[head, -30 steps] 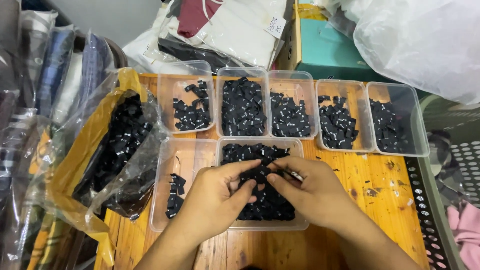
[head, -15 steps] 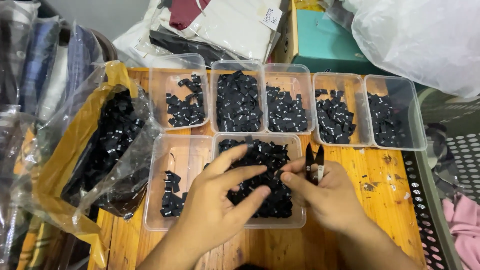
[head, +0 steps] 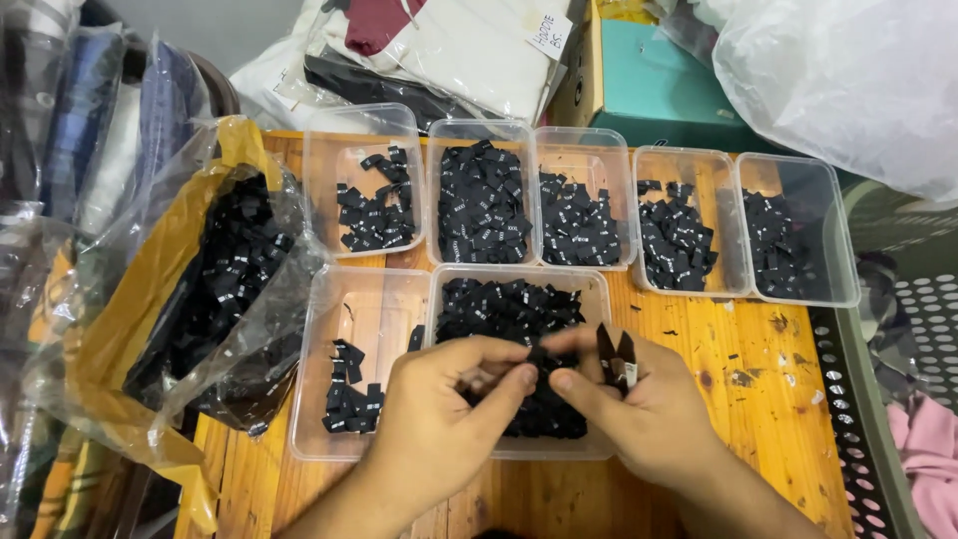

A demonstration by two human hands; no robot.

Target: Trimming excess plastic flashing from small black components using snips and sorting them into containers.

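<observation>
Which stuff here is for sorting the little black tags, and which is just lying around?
Part of the work:
- left hand and right hand, pinching one black tag
- small snips in the right hand
- full tub under the hands
- row of tubs with tags
- plastic bag of tags

Just lying about:
- teal box
- folded clothes
- pink cloth

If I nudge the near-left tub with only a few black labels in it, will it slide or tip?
Near-left tub looks like thin clear plastic, nearly empty, so probably light and apt to slide on the wooden table. Its low, wide shape makes tipping unlikely.
</observation>
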